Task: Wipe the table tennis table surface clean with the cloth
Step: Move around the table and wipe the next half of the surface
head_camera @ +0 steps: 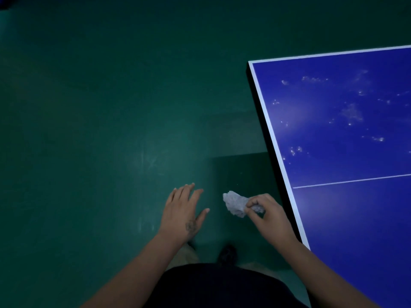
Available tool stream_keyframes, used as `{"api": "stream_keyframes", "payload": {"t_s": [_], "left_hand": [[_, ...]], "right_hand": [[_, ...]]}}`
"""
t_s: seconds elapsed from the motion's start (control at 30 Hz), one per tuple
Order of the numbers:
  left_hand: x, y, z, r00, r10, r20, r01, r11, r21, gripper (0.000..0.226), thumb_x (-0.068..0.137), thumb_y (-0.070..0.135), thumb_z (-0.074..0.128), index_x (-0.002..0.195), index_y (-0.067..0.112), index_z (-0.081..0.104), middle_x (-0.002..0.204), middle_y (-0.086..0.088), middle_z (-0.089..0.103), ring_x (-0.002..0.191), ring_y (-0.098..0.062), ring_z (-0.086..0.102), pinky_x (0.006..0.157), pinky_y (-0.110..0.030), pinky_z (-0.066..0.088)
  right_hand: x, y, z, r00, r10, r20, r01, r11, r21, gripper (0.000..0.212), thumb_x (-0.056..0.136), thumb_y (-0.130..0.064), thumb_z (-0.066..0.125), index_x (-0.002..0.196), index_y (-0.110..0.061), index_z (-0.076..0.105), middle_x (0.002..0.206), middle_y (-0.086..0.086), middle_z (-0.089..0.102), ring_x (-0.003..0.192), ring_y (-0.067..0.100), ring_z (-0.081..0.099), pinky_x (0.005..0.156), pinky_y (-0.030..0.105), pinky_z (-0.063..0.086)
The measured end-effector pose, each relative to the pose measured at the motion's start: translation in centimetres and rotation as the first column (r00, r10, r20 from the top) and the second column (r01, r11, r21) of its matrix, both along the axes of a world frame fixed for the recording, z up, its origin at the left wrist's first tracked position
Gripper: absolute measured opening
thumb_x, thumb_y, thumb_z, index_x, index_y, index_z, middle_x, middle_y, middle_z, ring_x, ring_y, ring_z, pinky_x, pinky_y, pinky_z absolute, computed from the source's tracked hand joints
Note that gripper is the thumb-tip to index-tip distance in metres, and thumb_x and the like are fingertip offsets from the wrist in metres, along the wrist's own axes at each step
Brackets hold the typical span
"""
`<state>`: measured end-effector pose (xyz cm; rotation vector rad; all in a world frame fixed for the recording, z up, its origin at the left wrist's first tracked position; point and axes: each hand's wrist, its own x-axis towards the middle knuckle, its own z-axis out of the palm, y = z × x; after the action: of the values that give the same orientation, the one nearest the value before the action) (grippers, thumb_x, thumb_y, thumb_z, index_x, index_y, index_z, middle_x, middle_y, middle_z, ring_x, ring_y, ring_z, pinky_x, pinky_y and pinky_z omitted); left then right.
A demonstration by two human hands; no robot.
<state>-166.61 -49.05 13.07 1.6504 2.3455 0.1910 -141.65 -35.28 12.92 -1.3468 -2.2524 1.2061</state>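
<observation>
Green floor fills the left of the view. Left hand, grip open with fingers spread, is held over the floor. Beside it, right hand, grip closed on a crumpled pale cloth, is held off the worktop's edge. Blue worktop, white-bordered, lies at right; pale specks dot its far half beyond a white line.
</observation>
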Motion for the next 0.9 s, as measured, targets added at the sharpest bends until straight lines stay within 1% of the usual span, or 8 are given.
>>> {"api": "stream_keyframes", "payload": {"t_s": [0.1,0.27,0.47,0.57,0.67,0.73,0.8,0.9], "left_hand": [[-3.5,3.3,-0.6,1.0,-0.016,0.016,0.016,1.0,0.01,0.063,0.097,0.062,0.044,0.144,0.022,0.058,0.15,-0.007,0.056,0.139,-0.028,0.053,0.122,-0.05,0.039],[-10.7,9.6,-1.7,0.995,-0.093,0.022,0.092,0.995,0.046,0.061,0.098,0.06,0.047,0.144,0.022,0.057,0.151,-0.007,0.056,0.139,-0.029,0.052,0.121,-0.05,0.039],[-20.2,16.7,-1.9,0.971,-0.239,-0.012,0.24,0.97,0.048,0.058,0.098,0.058,0.047,0.141,0.021,0.058,0.147,-0.009,0.058,0.135,-0.03,0.055,0.119,-0.05,0.042],[-24.6,20.1,-1.7,0.95,-0.311,-0.015,0.311,0.949,0.05,0.057,0.099,0.058,0.045,0.141,0.022,0.058,0.146,-0.008,0.058,0.135,-0.029,0.055,0.12,-0.049,0.042],[-27.6,23.6,-1.4,0.948,-0.319,-0.015,0.319,0.946,0.063,0.055,0.099,0.057,0.047,0.14,0.022,0.059,0.146,-0.007,0.059,0.134,-0.028,0.056,0.12,-0.049,0.042],[-29.0,26.1,-1.3,0.951,-0.31,0.0,0.309,0.947,0.09,0.055,0.1,0.057,0.049,0.14,0.021,0.059,0.146,-0.006,0.059,0.134,-0.028,0.055,0.12,-0.048,0.042],[-30.2,28.8,-1.4,0.951,-0.31,0.008,0.308,0.946,0.104,0.055,0.099,0.057,0.051,0.14,0.021,0.059,0.145,-0.006,0.058,0.133,-0.027,0.055,0.118,-0.048,0.044],[-31.8,33.6,-1.9,0.947,-0.321,-0.008,0.32,0.943,0.086,0.056,0.099,0.058,0.05,0.14,0.021,0.06,0.145,-0.006,0.059,0.132,-0.027,0.055,0.117,-0.048,0.044]], "right_hand": [[-2.8,2.7,-0.6,1.0,-0.018,0.011,0.018,1.0,0.004,0.016,0.091,-0.014,0.083,0.09,-0.026,0.072,0.101,-0.016,0.063,0.096,0.003,0.065,0.078,0.011,0.047],[-9.2,7.2,-1.3,0.997,-0.068,0.022,0.067,0.998,0.02,0.018,0.091,-0.013,0.082,0.09,-0.026,0.071,0.101,-0.016,0.062,0.095,0.004,0.065,0.079,0.018,0.05],[-17.9,12.1,-0.5,0.986,-0.161,0.047,0.16,0.987,0.028,0.021,0.091,-0.01,0.081,0.09,-0.028,0.07,0.102,-0.017,0.063,0.096,0.002,0.064,0.078,0.01,0.045],[-22.0,14.5,-0.1,0.979,-0.203,0.017,0.202,0.978,0.045,0.021,0.091,-0.009,0.081,0.091,-0.027,0.071,0.102,-0.017,0.062,0.096,0.004,0.065,0.079,0.011,0.045],[-24.9,16.8,0.3,0.972,-0.234,-0.005,0.234,0.971,0.047,0.019,0.092,-0.01,0.079,0.093,-0.026,0.07,0.102,-0.016,0.061,0.097,0.006,0.065,0.082,0.015,0.048],[-26.3,18.6,0.3,0.975,-0.224,0.0,0.224,0.973,0.062,0.018,0.093,-0.011,0.079,0.094,-0.027,0.069,0.103,-0.017,0.061,0.098,0.006,0.065,0.082,0.017,0.049],[-27.4,21.0,0.1,0.977,-0.215,0.006,0.214,0.974,0.076,0.02,0.093,-0.012,0.079,0.094,-0.029,0.068,0.104,-0.019,0.06,0.098,0.006,0.065,0.081,0.015,0.049],[-28.9,25.7,-0.5,0.974,-0.228,0.007,0.227,0.97,0.085,0.021,0.093,-0.011,0.08,0.094,-0.029,0.069,0.104,-0.019,0.061,0.097,0.002,0.064,0.08,0.009,0.046]]}}
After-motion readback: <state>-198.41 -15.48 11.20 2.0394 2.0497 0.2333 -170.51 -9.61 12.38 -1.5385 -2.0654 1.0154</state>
